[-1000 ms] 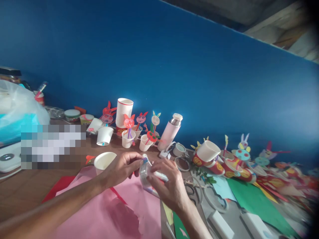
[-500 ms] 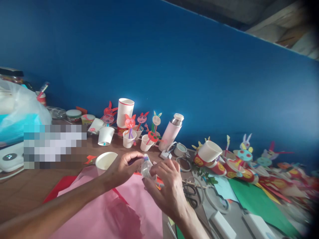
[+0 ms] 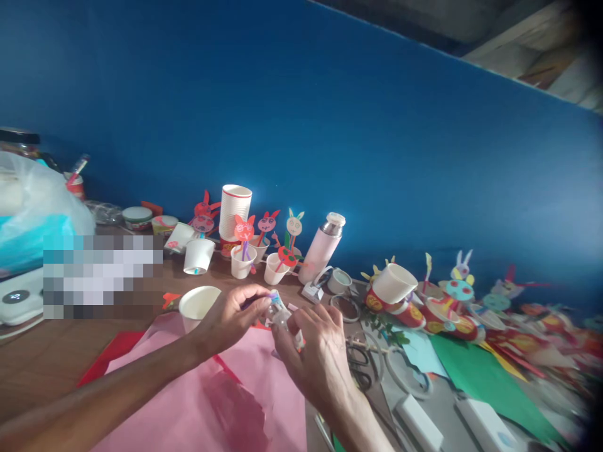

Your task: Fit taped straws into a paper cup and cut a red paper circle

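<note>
Close together above the pink paper [image 3: 198, 383], my two hands work at a small clear piece. My left hand [image 3: 230, 317] is closed in a pinch on a narrow purple-blue strip [image 3: 273, 295], mostly hidden by the fingers. Curled around a small roll of clear tape [image 3: 281, 316] is my right hand [image 3: 315, 342]; the roll touches the strip's end, and its far side is covered by the fingers. A white paper cup [image 3: 200, 304] stands just behind my left wrist. Beneath the hands, bits of red and orange paper show in part.
Small cups with paper rabbit faces [image 3: 244, 233] line the wall, beside a stack of white cups [image 3: 236, 210] and a pink thermos [image 3: 321, 248]. Black-handled scissors [image 3: 360, 367], green paper [image 3: 475, 370] and more decorated cups [image 3: 452, 307] lie right. A plastic bag [image 3: 42, 201] sits left.
My right hand has turned the clear roll and shifted its fingers around it, covering more of the roll. My left hand keeps its pinch almost in place.
</note>
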`<state>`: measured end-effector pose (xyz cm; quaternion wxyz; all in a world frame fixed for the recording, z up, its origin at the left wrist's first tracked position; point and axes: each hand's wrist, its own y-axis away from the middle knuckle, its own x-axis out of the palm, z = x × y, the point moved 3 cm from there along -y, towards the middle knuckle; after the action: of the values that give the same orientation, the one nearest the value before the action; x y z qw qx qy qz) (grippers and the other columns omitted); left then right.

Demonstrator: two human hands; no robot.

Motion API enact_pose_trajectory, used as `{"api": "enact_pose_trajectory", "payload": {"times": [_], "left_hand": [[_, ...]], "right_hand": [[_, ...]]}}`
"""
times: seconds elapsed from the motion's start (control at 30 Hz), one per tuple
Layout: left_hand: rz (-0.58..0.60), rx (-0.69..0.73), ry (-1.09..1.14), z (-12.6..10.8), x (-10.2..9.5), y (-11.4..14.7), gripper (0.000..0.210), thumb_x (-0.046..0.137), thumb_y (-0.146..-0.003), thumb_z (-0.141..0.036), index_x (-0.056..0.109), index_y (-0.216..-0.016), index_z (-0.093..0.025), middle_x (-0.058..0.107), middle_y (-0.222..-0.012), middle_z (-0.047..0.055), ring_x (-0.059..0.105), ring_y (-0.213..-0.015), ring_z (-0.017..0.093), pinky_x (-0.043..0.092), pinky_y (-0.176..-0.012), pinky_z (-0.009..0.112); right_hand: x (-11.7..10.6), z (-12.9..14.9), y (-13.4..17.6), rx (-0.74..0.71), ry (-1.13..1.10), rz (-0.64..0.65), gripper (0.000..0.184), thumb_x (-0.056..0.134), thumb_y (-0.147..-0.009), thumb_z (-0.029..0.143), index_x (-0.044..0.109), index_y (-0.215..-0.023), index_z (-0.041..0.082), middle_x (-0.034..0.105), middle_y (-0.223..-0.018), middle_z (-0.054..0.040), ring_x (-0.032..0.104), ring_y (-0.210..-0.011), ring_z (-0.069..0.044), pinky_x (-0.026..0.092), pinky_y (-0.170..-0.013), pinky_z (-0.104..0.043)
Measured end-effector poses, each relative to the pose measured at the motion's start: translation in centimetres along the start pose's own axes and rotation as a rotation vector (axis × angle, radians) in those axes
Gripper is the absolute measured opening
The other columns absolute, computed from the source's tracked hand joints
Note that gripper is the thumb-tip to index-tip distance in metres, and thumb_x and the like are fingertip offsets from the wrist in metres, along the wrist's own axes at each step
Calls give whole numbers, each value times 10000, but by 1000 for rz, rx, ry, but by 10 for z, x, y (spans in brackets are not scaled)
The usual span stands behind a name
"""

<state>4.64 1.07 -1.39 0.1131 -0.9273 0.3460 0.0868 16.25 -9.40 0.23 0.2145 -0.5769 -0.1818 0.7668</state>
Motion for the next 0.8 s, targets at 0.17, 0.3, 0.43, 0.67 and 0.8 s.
{"api": "enact_pose_trajectory", "payload": {"times": [0.17, 0.3, 0.43, 0.67, 0.8], "left_hand": [[66, -34, 195, 12, 4, -3, 224, 543, -836, -363, 618, -871, -156, 565, -598, -40, 448, -488, 71, 345, -442, 175], [75, -96, 249, 9, 4, -2, 248, 551, -822, -390, 599, -822, -147, 559, -565, -42, 437, -458, 59, 314, -428, 173], [119, -150, 246, 4, 5, -1, 280, 558, -799, -417, 576, -778, -138, 557, -564, -37, 439, -451, 60, 280, -414, 175], [203, -159, 232, 5, 8, -1, 310, 540, -817, -428, 578, -766, -124, 559, -595, -24, 452, -472, 64, 281, -420, 181], [229, -162, 199, 6, 8, -2, 323, 533, -830, -432, 571, -742, -123, 557, -599, -20, 460, -481, 71, 290, -422, 187]], "right_hand": [[1, -6, -1, 49, 33, -44, 314, 499, -840, 301, 453, -552, 186, 529, -539, 32, 478, -612, -138, 254, -744, -317], [5, -16, -1, 115, 75, -30, 293, 537, -804, 295, 467, -542, 185, 534, -530, 33, 491, -606, -139, 257, -770, -325], [8, -19, -2, 131, 81, -25, 285, 547, -793, 300, 467, -544, 186, 535, -526, 35, 498, -602, -139, 258, -799, -335], [6, -15, -2, 100, 44, -30, 108, 554, -810, 282, 592, -737, 212, 594, -587, 30, 524, -623, -151, 256, -814, -347], [7, -14, -1, 24, 21, -10, 107, 572, -823, 218, 640, -807, 298, 672, -722, 48, 543, -742, -172, 230, -833, -355]]}}
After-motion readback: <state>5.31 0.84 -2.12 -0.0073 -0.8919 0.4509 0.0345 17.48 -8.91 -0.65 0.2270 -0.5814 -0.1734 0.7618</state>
